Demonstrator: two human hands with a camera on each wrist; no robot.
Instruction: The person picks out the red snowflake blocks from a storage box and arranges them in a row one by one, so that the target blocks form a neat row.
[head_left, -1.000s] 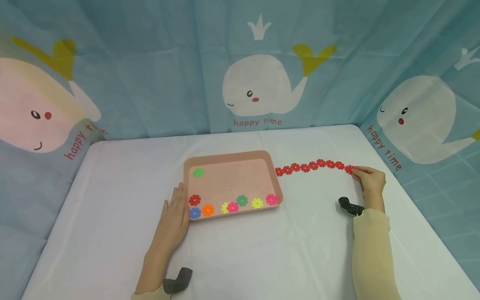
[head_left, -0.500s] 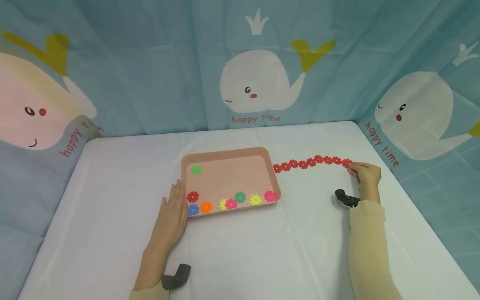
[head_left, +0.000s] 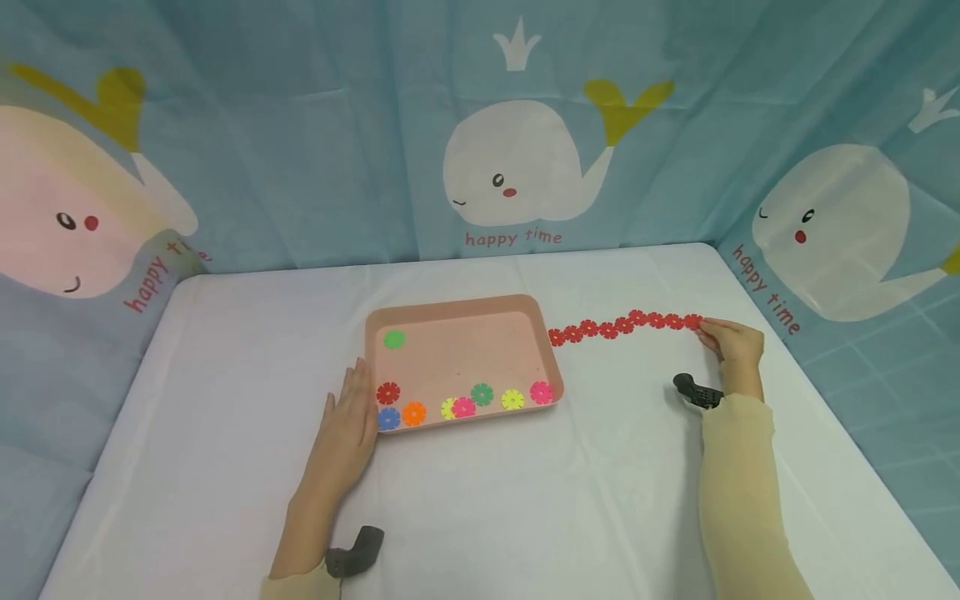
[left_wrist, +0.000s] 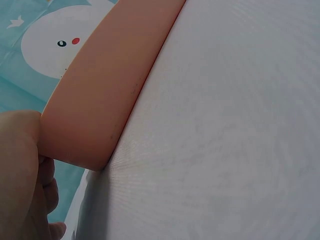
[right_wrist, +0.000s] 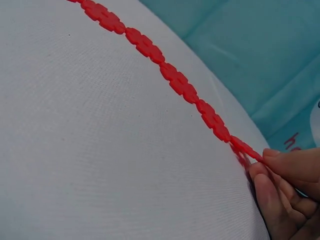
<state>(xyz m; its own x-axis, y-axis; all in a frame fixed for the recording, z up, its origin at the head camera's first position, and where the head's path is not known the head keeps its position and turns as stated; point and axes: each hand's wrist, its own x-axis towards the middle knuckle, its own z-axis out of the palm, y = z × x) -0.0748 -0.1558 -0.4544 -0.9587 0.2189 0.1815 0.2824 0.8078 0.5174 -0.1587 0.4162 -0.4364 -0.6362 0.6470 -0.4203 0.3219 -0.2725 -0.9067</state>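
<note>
My right hand pinches the rightmost red snowflake disc between thumb and fingers, and that disc tilts up a little from the cloth. Several more red discs run in a wavy row from it toward the tray, each close against its neighbour. The row's left end lies right at the tray's right wall. On the other side, my left hand lies with straight fingers along the tray's left wall, touching it. In the left wrist view, that hand meets the tray's outer wall.
Inside the tray lie loose discs: a light green one at the back left, a dark red one, a blue one, an orange one and several others along the front. A whale-printed curtain stands behind the white table.
The disc in my right hand has shifted slightly up toward the back of the table, so the row's right end sits higher. My left hand stays against the tray.
</note>
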